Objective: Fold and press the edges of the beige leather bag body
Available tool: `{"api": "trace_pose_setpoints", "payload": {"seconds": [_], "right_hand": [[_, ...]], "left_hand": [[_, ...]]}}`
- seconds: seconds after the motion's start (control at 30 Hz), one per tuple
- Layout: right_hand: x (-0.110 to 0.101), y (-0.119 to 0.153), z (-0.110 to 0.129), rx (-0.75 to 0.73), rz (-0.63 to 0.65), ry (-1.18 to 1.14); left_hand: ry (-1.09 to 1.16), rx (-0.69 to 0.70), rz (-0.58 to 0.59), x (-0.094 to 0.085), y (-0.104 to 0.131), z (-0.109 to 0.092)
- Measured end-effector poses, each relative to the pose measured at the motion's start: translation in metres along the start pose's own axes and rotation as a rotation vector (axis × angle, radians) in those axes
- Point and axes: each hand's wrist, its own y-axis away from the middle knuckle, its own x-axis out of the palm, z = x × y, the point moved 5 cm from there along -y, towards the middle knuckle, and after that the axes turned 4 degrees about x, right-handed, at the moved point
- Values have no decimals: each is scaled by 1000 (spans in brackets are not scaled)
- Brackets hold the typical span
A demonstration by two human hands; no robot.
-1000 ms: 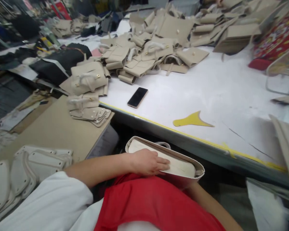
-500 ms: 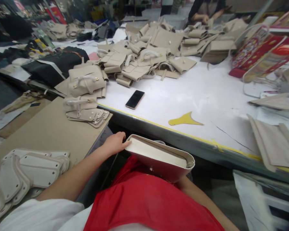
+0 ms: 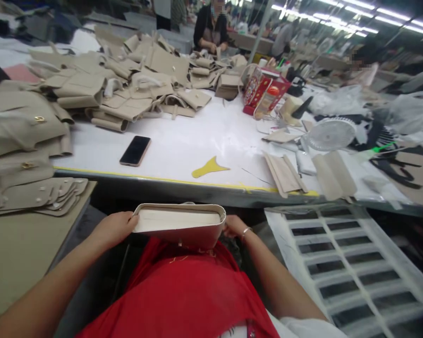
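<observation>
- Seated person holds a cream, curved-ended leather bag shell with a pale lining (image 3: 179,224) over a red apron (image 3: 183,291), just in front of the yellow-taped near edge of the long white worktable (image 3: 197,141).
- Left hand (image 3: 113,228): fingers wrapped and clamped on the shell's left end.
- Right hand (image 3: 234,226): grips the right end; fingers mostly hidden behind the shell, so I cannot tell how they lie. Thin bracelet at that wrist.
- On the worktable: black smartphone (image 3: 135,150) beyond the shell to the left; yellow curved template piece (image 3: 208,167) straight beyond it; heap of beige bag flaps (image 3: 127,89) farther back.
- Judgement: with 2 end grips, keep pressure even and the shell level so the open rim does not twist or crease; support the base against the apron.
</observation>
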Motion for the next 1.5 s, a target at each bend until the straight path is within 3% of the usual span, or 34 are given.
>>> {"api": "trace_pose_setpoints", "payload": {"seconds": [0.07, 0.13, 0.23, 0.3, 0.57, 0.97, 1.03, 1.13, 1.2, 1.27, 1.33, 1.4, 1.5], "right_hand": [[-26, 12, 14, -31, -88, 67], [-37, 31, 41, -166, -179, 323], [-27, 57, 71, -305, -279, 860], [-14, 64, 71, -277, -285, 1012], [11, 60, 41, -176, -421, 992], [11, 71, 44, -220, -300, 984], [16, 72, 47, -257, -270, 1104], [23, 70, 51, -345, -211, 1252], [23, 68, 51, -357, -206, 1239], [19, 65, 48, -321, -217, 1156], [14, 62, 45, -272, -242, 1050], [10, 60, 43, -251, -261, 996], [11, 59, 46, -268, -247, 1062]], "left_hand": [[-28, -1, -7, 0, 1, -2], [-46, -7, -5, -3, 3, -4], [-59, -18, 11, -6, 5, -7], [-50, -4, 14, -7, 5, -8], [-77, 27, 8, -11, -1, -9], [-33, 138, -34, -3, -6, 3], [100, 150, -61, -4, -3, 3], [504, 127, -39, -1, -2, 9], [767, 60, 15, 5, -1, 15], [888, 24, 44, 9, 1, 17], [802, 49, 17, 6, 3, 15], [547, 89, -52, -1, 5, 10], [227, 106, -139, -10, 6, 2]]}}
